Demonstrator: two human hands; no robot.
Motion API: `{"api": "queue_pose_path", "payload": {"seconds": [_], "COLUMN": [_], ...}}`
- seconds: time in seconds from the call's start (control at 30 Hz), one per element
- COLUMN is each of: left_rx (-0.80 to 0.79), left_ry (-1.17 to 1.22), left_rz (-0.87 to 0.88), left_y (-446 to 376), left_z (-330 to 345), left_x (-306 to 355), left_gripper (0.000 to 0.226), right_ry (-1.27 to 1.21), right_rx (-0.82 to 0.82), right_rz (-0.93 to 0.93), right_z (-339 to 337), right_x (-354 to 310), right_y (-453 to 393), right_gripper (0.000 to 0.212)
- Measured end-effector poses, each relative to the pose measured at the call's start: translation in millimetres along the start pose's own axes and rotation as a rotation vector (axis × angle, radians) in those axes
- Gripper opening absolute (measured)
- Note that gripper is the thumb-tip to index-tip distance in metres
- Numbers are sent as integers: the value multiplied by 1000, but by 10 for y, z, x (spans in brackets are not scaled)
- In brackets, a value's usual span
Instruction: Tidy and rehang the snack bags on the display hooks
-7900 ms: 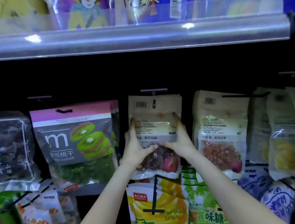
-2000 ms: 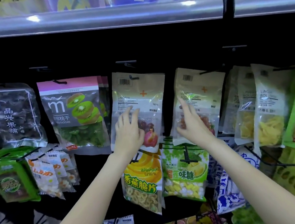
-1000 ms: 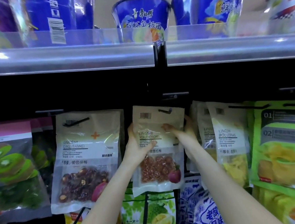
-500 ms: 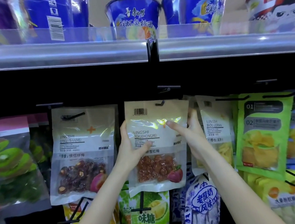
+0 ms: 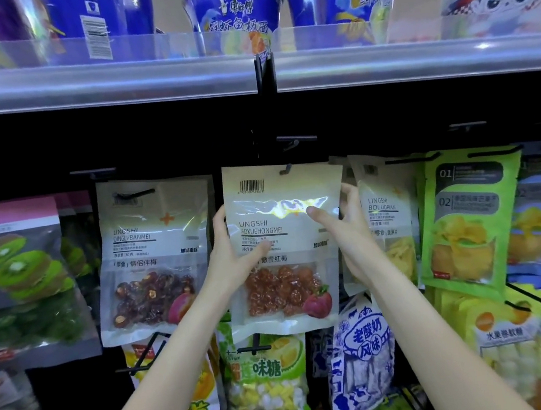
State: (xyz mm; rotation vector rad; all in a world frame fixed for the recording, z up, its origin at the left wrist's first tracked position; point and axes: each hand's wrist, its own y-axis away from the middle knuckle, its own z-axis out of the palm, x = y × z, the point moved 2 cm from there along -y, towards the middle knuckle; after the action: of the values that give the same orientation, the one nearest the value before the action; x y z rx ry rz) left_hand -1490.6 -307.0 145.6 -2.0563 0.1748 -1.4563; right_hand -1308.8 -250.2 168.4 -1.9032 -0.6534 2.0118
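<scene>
A beige snack bag of red plums [image 5: 283, 237], labelled AOXUEHONGMEI, hangs in the middle of the rack with a black display hook [image 5: 287, 168] through its top hole. My left hand [image 5: 234, 252] grips its left edge, thumb across the front. My right hand [image 5: 344, 230] grips its right edge, thumb on the front and fingers behind. To the left hangs a matching bag of dark plums [image 5: 155, 255]. A pineapple-slice bag [image 5: 387, 222] hangs just right, partly hidden by my right hand.
A metal shelf edge [image 5: 100, 84] with blue noodle cups [image 5: 235, 10] runs overhead. A kiwi bag [image 5: 17, 277] hangs far left, green mango bags [image 5: 466, 219] far right. Lower hooks carry a durian candy bag [image 5: 265, 374] and a blue-white yogurt snack bag [image 5: 364, 359].
Earlier both hands rested on the dark plum bag, then moved right to the red plum bag. Over the last second the bag sits squarer and higher on its hook, both hands still holding its edges.
</scene>
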Motion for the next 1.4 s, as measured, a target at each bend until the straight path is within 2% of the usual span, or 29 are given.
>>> {"api": "queue_pose_path", "payload": {"seconds": [0.2, 0.3, 0.4, 0.53, 0.63, 0.8, 0.97, 1.07, 1.17, 1.23, 1.3, 1.4], "left_rx": [21, 50, 140, 198, 235, 349, 464, 369, 204, 99, 33, 112], "left_ry": [-16, -71, -96, -152, -190, -163, -339, -577, -834, -949, -1023, -1065], "left_rz": [-18, 52, 131, 188, 226, 211, 207, 210, 300, 351, 391, 442], "left_y": [80, 128, 204, 272, 264, 204, 175, -64, -423, -640, -785, -902], "left_z": [-1, -36, -125, -194, -282, -597, -1165, -1557, -1814, -1864, -1875, -1862], "left_x": [59, 57, 56, 28, 0, -105, -165, -138, -24, -38, -76, -77], "left_gripper": [81, 78, 65, 59, 57, 55, 55, 60, 53, 46, 43, 29], "right_ry": [60, 218, 314, 404, 431, 473, 482, 574, 843, 1004, 1059, 1030], "right_rx": [18, 102, 187, 136, 185, -34, -265, -245, -175, -215, -287, -273], "right_rz": [39, -124, -341, -463, -598, -769, -631, -495, -420, -338, -213, -106], "right_z": [28, -2, 50, 257, 379, 814, 1434, 1830, 2155, 2315, 2417, 2448], "right_x": [-50, -151, -268, -284, -291, -280, -316, -361, -412, -389, -314, -315], "right_y": [70, 197, 379, 450, 485, 564, 488, 240, -124, -334, -475, -528], "right_gripper": [57, 62, 62, 59, 50, 46, 58, 66, 71, 74, 71, 57]}}
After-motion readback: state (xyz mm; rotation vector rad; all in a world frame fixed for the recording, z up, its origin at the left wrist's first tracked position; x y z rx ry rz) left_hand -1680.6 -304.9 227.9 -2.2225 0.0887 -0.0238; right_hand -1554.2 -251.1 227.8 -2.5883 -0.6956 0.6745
